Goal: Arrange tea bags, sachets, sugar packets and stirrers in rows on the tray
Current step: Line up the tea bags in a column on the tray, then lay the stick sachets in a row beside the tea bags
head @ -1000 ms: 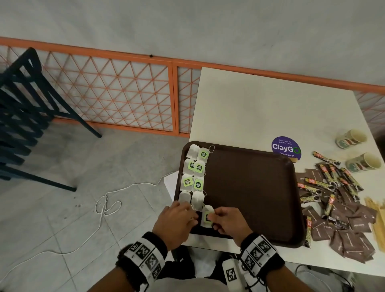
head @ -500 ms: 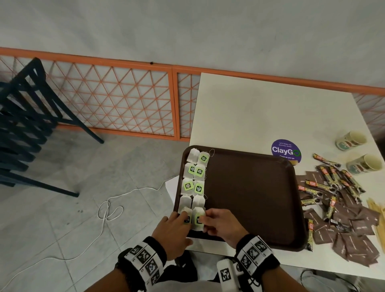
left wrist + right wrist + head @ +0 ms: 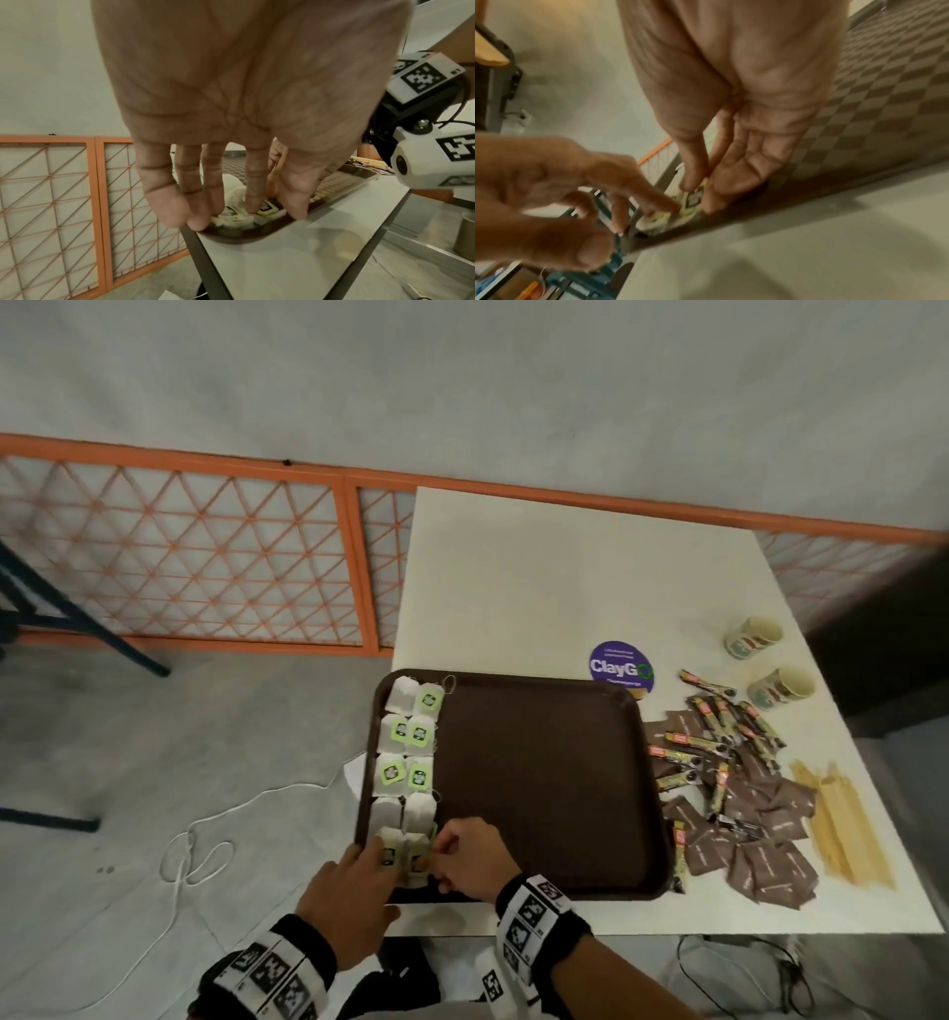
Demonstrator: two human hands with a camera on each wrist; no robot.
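Head view: right hand pinching white paper tea bag, left hand flat pressing neighbouring bag, brown plastic tray near-left corner; careless release likely skews row.

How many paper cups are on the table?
2. One paper cup lies on its side near the table's far right edge; the other cup lies just nearer, beside the sachets.

Hidden, cropped and blurred parts

The right hand covers the near edge of the nearest tea bags, so its grip on them is unclear; the chair is cut by the left edge; the right wrist view is blurred; sachet print is too small to read.
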